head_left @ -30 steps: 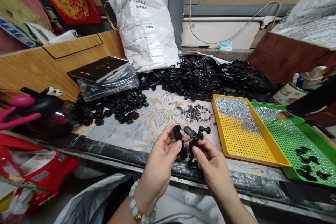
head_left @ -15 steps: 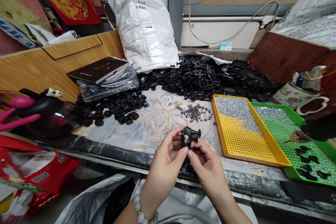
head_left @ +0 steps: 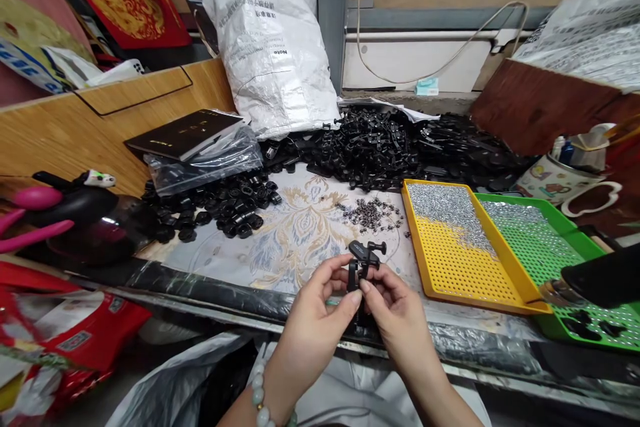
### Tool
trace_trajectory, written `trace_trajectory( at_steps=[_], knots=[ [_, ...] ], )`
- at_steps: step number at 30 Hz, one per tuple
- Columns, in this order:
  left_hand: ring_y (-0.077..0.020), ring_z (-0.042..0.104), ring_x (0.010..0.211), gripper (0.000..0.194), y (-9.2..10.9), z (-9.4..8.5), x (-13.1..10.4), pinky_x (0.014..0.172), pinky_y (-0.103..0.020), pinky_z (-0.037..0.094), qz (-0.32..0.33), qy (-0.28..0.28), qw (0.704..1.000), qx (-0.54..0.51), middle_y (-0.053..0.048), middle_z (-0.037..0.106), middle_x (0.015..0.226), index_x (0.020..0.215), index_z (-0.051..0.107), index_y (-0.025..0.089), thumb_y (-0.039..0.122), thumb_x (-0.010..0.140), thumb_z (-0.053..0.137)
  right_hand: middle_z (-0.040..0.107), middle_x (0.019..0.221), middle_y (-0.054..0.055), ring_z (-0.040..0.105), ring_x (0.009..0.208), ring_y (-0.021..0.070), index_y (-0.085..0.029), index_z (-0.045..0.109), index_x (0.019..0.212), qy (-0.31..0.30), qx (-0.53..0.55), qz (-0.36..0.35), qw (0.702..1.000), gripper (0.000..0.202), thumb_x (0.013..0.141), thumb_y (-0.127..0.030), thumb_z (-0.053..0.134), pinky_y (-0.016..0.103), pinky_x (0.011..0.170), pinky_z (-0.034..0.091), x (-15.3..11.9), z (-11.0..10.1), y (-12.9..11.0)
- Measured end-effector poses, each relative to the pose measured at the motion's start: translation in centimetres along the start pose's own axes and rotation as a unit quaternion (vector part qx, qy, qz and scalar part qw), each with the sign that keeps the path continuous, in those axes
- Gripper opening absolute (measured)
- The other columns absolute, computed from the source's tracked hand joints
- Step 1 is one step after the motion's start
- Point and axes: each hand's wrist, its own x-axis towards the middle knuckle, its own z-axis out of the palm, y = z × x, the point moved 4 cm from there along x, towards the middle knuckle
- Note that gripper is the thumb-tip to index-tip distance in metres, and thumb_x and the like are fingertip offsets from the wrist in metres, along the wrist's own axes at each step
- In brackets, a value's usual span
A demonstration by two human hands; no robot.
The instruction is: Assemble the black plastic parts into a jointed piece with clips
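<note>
Both hands meet at the near edge of the table around a small black plastic clamp (head_left: 364, 255), which has a flat rounded top and a knobbed screw sticking out to the right. My left hand (head_left: 320, 317) pinches its left side between thumb and fingers. From the other side, the thumb and fingers of my right hand (head_left: 400, 313) close on its lower part. The fingers hide much of the clamp. Beyond the hands, tiny dark metal pieces (head_left: 373, 215) lie scattered on the patterned tabletop (head_left: 300, 240).
A yellow perforated tray (head_left: 480, 280) with small silvery pieces stands right, beside a green tray (head_left: 525, 240). A black screwdriver-like tool (head_left: 595, 280) hangs over the green tray. Black parts (head_left: 370, 147) are heaped behind; black rings (head_left: 240, 203) lie left. A mug (head_left: 555, 180) stands far right.
The clamp has turned in my fingers, so its flat top now shows and its screw points up and right. The black tool at the right has swung lower and nearer.
</note>
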Motion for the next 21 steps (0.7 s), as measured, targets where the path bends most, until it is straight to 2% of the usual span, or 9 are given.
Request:
trace_trajectory(
  at_steps=[7,11,17,21],
  knots=[
    [-0.0141,0.049,0.107,0.040,0.0,0.0,0.0,0.091,-0.023,0.041,0.007,-0.002,1.000,0.000,-0.005,0.054,0.111,0.116,0.045,0.022,0.021,0.077,0.055,0.049,0.081,0.004,0.048,0.073,0.0072,-0.011,0.054,0.081,0.008,0.026,0.013,1.000,0.027,0.067,-0.032,0.066,0.012,0.062,0.041,0.0,0.0,0.0],
    [-0.0151,0.048,0.109,0.040,0.1,-0.1,0.0,0.091,-0.022,0.041,0.015,0.002,1.000,-0.016,-0.006,0.053,0.114,0.116,0.045,0.021,0.021,0.077,0.055,0.048,0.077,0.003,0.045,0.065,0.0061,-0.011,0.054,0.078,0.012,0.017,0.006,1.000,0.029,0.067,-0.035,0.066,0.012,0.054,0.038,0.0,0.0,-0.5],
    [-0.0143,0.047,0.109,0.040,0.1,-0.2,0.0,0.090,-0.022,0.041,0.020,0.000,1.000,0.005,-0.004,0.056,0.107,0.116,0.045,0.023,0.022,0.078,0.055,0.050,0.079,0.004,0.047,0.071,0.0084,-0.011,0.054,0.075,-0.007,0.016,0.009,1.000,0.029,0.066,-0.036,0.066,0.014,0.060,0.040,0.1,0.2,-1.1],
    [-0.0142,0.048,0.109,0.041,0.1,-0.3,0.0,0.091,-0.022,0.041,0.022,0.002,1.000,0.012,-0.005,0.054,0.112,0.118,0.045,0.023,0.022,0.078,0.055,0.049,0.078,0.004,0.044,0.064,0.0064,-0.010,0.055,0.076,-0.019,0.002,0.010,1.000,0.031,0.067,-0.038,0.065,0.013,0.054,0.037,0.3,0.1,-1.2]
  ],
)
